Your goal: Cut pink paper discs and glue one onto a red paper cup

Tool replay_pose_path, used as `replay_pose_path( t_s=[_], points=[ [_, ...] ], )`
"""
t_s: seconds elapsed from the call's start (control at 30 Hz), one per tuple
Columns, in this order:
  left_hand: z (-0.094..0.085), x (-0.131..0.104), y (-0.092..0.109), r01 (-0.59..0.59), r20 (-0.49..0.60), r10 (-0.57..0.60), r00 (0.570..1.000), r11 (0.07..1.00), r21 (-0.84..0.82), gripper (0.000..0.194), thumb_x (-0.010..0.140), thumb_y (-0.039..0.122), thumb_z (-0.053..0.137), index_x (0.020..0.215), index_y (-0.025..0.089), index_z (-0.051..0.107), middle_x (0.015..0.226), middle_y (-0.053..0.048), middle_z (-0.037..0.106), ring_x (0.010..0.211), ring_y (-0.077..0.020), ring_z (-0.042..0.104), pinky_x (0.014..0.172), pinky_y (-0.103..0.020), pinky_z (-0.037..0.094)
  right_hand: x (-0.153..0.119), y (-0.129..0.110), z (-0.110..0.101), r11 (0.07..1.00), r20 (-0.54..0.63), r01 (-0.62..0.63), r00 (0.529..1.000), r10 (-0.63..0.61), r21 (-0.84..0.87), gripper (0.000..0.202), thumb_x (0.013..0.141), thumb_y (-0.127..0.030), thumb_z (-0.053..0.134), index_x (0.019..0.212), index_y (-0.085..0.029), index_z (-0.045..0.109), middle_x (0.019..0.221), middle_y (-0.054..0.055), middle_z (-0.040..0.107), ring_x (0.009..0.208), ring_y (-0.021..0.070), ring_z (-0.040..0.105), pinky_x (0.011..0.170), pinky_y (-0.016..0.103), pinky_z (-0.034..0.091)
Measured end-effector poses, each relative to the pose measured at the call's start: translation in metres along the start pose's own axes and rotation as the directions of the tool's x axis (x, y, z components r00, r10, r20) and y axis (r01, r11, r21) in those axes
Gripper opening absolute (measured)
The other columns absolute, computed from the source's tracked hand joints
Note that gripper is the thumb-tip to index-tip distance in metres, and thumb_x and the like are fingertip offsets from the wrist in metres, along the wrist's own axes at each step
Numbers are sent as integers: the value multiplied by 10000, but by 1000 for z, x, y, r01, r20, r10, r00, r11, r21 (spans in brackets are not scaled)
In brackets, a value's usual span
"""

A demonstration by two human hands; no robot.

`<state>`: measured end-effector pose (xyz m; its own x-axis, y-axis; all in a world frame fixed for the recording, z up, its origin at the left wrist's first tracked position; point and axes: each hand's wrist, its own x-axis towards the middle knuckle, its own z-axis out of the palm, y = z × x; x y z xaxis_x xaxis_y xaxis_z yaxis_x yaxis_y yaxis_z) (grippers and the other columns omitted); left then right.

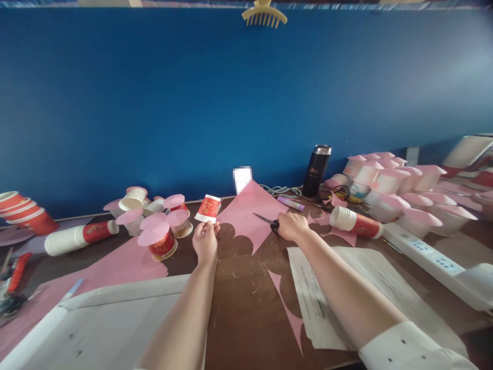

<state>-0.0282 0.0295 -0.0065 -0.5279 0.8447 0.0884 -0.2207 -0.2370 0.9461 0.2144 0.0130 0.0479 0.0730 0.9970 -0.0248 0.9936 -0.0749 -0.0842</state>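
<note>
My left hand has its fingers closed at the near edge of a red and white paper cup, which tilts with its wide end toward me. In my right hand is a pair of scissors with a black handle, the blades pointing left. The blades lie over a sheet of pink paper with curved cut-outs along its edge. Left of my left hand stand several paper cups with pink paper discs on top. A thin pink scrap lies nearer me.
A black bottle stands by the blue partition. On the right are several pink-topped cups, a stack of cups, a white power strip and printed paper. White board and another cup stack lie left.
</note>
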Motion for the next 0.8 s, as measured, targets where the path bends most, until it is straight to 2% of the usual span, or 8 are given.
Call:
replay_pose_path(
  t_s=[0.13, 0.2, 0.33, 0.47, 0.6, 0.7, 0.8],
  points=[
    [0, 1, 1, 14, -4, -14, 1000, 1000, -15, 140, 771, 263, 609, 838, 142, 590, 739, -66, 692, 791, -201, 705, 792, -355, 569, -1, 1, -4, 1000, 6, 1, 1000, -1, 25, 324, 740, -358, 615, 947, -126, 707, 1019, 200, 691, 940, 320, 656, 721, 369, 486],
    [1, 0, 1, 23, -1, -23, 1000, 1000, -5, 135, 770, 259, 608, 842, 144, 600, 752, -67, 693, 789, -200, 704, 790, -355, 568, -2, 2, -10, 998, -2, -2, 1000, 3, 59, 330, 769, -428, 574, 894, -154, 707, 931, 161, 709, 859, 287, 670, 673, 340, 480],
    [1, -2, 3, 34, 27, -35, 999, 999, 20, 122, 781, 259, 602, 826, 146, 614, 764, -58, 686, 772, -188, 700, 789, -350, 567, -5, -1, -20, 965, -88, 16, 996, 7, 261, 323, 810, -465, 503, 769, -198, 680, 636, 52, 673, 604, 196, 636, 548, 273, 427],
    [2, -4, 6, 74, 80, -72, 994, 997, -22, 118, 792, 239, 601, 838, 130, 605, 757, -57, 674, 760, -173, 696, 791, -342, 567, -7, -11, -23, 870, -172, 67, 985, 21, 488, 275, 802, -443, 528, 836, -196, 644, 592, 0, 647, 475, 137, 573, 481, 234, 381],
    [4, -5, 9, 131, 95, -125, 988, 989, -62, 99, 805, 190, 585, 858, 107, 598, 743, -66, 676, 732, -155, 694, 798, -338, 566, -4, -20, -15, 776, -146, 94, 989, -2, 624, 190, 773, -349, 582, 852, -181, 619, 641, 4, 676, 524, 130, 610, 477, 207, 378],
    [4, -6, 9, 155, 99, -149, 984, 986, -57, 97, 807, 171, 581, 871, 100, 597, 733, -68, 677, 709, -149, 691, 789, -341, 570, 0, -25, -7, 698, -172, 140, 985, -24, 703, 107, 769, -258, 580, 831, -171, 592, 661, 10, 686, 592, 129, 651, 515, 189, 416],
    [3, -6, 8, 145, 92, -142, 986, 989, -25, 102, 805, 175, 587, 874, 100, 597, 701, -59, 667, 683, -154, 687, 746, -336, 579, 3, -27, -2, 630, -208, 156, 978, 10, 761, 83, 774, -215, 574, 842, -167, 575, 705, 22, 695, 605, 125, 663, 520, 186, 442]
  ],
)
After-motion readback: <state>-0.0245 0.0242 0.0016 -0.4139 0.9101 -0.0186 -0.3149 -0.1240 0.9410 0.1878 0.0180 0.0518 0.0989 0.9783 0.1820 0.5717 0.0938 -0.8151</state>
